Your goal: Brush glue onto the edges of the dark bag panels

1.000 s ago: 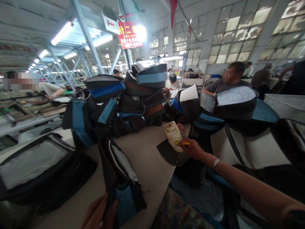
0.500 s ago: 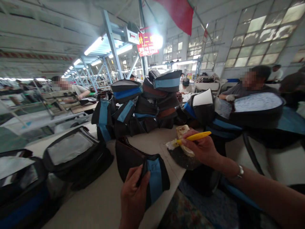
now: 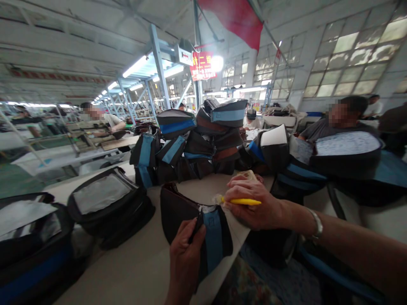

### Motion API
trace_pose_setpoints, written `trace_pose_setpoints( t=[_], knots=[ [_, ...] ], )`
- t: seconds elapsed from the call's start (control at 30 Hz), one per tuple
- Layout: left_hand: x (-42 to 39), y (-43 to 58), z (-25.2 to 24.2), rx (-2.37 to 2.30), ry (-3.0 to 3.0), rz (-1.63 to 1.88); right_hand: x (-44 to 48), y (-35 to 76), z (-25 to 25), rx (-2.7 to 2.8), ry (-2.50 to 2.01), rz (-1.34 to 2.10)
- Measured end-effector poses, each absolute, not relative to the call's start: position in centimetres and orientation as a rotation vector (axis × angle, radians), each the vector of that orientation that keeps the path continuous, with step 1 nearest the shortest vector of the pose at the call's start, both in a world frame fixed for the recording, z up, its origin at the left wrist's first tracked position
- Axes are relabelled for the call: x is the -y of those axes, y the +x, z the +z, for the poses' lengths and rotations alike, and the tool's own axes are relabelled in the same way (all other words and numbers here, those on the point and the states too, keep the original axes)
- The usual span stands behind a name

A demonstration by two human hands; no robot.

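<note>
My left hand (image 3: 187, 248) is closed on the edge of a black bag piece (image 3: 179, 207) with a blue stripe, pinching it between thumb and fingers. White paste lies along the top of the stripe. In my right hand (image 3: 254, 203) is a yellow-handled brush (image 3: 243, 201), its bristles coated white and close to the right of the bag piece's upper edge. Behind that hand shows part of a pale block (image 3: 248, 174); the dark patch under it is mostly hidden.
Stacked bag pieces (image 3: 203, 146) rise at the back of the pale table (image 3: 127, 267). Larger black bags (image 3: 108, 203) stand on the left, others (image 3: 346, 152) on the right. One co-worker (image 3: 346, 118) sits at right, another (image 3: 101, 118) works at far left.
My right hand has brought the brush left and down from the pale block to the bag piece. White paste now shows on the piece's upper edge. My left hand keeps its grip.
</note>
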State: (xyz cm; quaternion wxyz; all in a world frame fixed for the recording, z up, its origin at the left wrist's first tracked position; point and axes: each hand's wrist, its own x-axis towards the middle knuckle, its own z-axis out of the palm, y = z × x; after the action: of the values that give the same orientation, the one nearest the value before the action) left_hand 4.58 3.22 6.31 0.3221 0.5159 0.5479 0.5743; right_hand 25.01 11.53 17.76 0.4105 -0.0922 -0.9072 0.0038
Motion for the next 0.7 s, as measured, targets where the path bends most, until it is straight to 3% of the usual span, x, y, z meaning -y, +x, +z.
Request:
trace_pose_setpoints(
  t=[0.7],
  knots=[
    [-3.3,4.5,6.7,-1.410,1.251,1.520,-11.6,25.8,15.7,2.096,-0.311,0.121]
  ],
)
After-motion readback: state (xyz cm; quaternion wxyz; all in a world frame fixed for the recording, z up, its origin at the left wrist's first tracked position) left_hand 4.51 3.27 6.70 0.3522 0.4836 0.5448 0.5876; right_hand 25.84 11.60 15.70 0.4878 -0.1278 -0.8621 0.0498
